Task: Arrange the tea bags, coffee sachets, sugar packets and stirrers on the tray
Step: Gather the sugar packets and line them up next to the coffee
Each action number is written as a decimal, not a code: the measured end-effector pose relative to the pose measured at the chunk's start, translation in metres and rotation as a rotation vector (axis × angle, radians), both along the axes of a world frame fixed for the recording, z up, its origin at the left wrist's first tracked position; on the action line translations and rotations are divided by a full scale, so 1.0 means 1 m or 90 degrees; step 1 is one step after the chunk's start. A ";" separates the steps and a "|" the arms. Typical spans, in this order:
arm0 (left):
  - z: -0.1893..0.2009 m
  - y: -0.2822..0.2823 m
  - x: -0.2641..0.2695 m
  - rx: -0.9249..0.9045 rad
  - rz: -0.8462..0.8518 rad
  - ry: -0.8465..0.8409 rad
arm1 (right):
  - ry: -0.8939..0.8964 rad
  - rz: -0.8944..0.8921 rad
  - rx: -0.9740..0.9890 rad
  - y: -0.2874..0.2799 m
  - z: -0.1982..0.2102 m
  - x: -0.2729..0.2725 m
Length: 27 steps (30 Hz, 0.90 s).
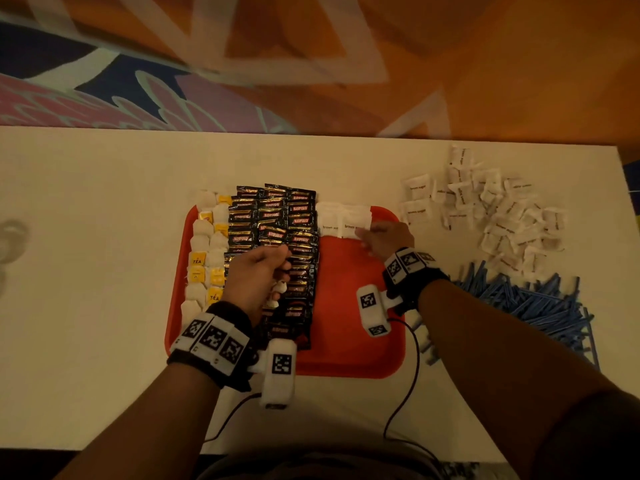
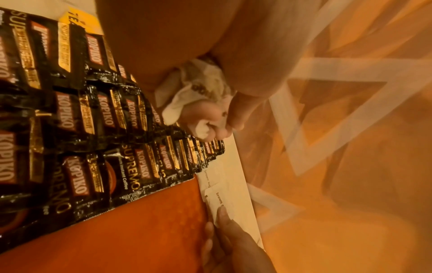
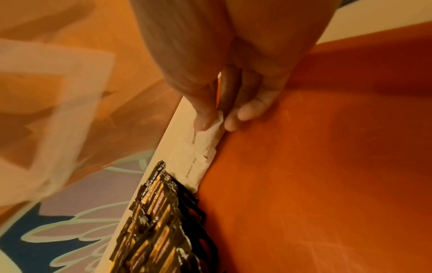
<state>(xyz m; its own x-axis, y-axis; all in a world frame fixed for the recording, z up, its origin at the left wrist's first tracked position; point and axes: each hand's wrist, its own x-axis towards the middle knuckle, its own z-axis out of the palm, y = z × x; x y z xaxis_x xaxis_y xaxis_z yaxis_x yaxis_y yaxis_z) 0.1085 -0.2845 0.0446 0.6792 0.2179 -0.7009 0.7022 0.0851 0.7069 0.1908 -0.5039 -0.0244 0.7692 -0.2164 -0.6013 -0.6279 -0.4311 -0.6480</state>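
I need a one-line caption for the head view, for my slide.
Right hand places a sugar packet at the red tray's far edge while the left hand holds more packets.

Bare tray (image 1: 349, 306) right of sachets (image 1: 277, 220)

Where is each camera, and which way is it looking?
Head: looks down at the red tray; both arms show.
Left wrist: looks along the left hand, which holds sugar packets.
Right wrist: looks along the right hand, which pinches a packet.
All three show the coffee sachets.
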 end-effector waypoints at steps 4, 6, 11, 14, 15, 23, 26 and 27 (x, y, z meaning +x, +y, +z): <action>-0.004 0.004 0.001 -0.004 0.002 -0.007 | 0.023 0.004 -0.082 0.004 -0.008 0.008; -0.005 0.005 0.002 -0.005 0.002 -0.006 | 0.024 0.013 -0.132 0.005 -0.009 0.011; -0.009 0.004 0.005 -0.009 0.002 -0.001 | -0.011 0.016 -0.193 0.007 -0.011 0.011; -0.010 0.004 0.006 -0.011 0.005 0.001 | -0.075 0.048 -0.194 0.006 -0.010 0.009; -0.010 0.004 0.006 -0.011 0.006 0.002 | -0.110 0.077 -0.193 0.007 -0.010 0.009; -0.005 0.003 0.009 -0.058 0.043 -0.002 | -0.151 0.229 -0.141 0.014 -0.009 0.006; -0.001 0.002 0.010 -0.094 0.059 0.000 | -0.145 0.211 -0.136 0.012 -0.003 0.004; 0.001 0.001 0.011 -0.109 0.066 0.002 | -0.146 0.204 -0.130 0.011 0.000 0.002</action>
<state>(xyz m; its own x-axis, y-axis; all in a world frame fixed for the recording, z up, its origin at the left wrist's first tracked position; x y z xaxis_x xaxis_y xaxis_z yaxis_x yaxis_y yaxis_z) 0.1198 -0.2835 0.0460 0.6573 0.1641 -0.7356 0.6853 0.2761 0.6739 0.1932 -0.4924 -0.0247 0.9253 -0.0424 -0.3769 -0.2919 -0.7141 -0.6363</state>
